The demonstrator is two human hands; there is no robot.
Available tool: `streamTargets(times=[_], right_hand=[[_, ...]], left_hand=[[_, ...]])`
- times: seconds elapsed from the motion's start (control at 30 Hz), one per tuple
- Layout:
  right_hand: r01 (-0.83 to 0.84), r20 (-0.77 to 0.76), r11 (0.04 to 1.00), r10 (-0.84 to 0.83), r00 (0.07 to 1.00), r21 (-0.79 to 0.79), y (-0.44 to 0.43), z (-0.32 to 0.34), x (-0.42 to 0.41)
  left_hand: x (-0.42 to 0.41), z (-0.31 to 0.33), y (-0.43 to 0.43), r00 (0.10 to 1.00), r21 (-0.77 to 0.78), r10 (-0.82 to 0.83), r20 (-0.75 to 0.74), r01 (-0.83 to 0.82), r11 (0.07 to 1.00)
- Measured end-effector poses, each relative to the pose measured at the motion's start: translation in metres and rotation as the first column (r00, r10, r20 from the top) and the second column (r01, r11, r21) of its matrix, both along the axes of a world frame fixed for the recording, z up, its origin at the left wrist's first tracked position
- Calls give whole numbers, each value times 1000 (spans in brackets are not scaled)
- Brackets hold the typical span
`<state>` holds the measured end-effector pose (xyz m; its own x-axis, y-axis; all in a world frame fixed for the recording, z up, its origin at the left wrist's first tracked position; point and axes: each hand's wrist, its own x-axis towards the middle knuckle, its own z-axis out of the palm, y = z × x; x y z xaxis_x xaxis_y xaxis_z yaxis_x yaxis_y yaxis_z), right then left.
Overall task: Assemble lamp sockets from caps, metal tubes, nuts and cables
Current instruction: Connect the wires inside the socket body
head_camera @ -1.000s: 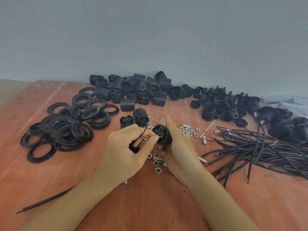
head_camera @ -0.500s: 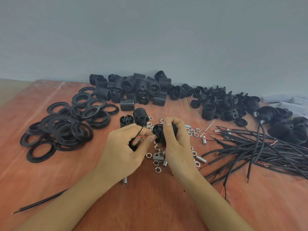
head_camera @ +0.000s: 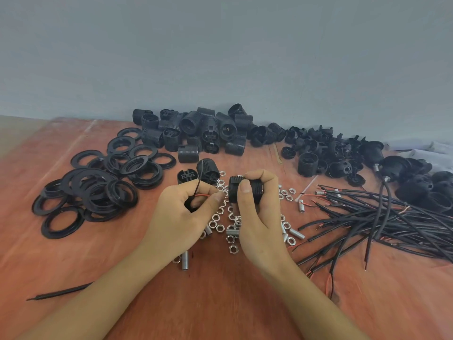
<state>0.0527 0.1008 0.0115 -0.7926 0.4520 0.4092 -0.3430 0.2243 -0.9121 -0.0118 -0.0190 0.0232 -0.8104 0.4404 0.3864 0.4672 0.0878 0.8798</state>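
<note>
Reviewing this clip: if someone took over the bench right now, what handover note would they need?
Left hand pinches a red wire and a thin black wire; a dark part sits mostly hidden in its palm.
Right hand grips a threaded socket body, one end facing the wires.
On the table: nuts and metal tubes beneath the hands, cables to the right, rings to the left, spare socket bodies at the back.
Done: wires gathered, apparently not yet in the body.
Left: probably seat the wires, then close up the socket.
</note>
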Motion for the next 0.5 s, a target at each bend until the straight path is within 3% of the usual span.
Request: streamTargets(times=[0.23, 0.43, 0.5], right_hand=[[-15, -39, 998, 18, 999, 56, 0, 0, 3], [-17, 37, 999, 19, 999, -49, 2, 1, -2], [-32, 85, 988, 46, 995, -154, 2, 3, -3]], left_hand=[[-1, 2, -2, 995, 54, -88, 51, 85, 995], [0, 0, -3, 973, -49, 23, -228, -36, 998], [0, 0, -3, 953, -49, 43, -301, -60, 997]])
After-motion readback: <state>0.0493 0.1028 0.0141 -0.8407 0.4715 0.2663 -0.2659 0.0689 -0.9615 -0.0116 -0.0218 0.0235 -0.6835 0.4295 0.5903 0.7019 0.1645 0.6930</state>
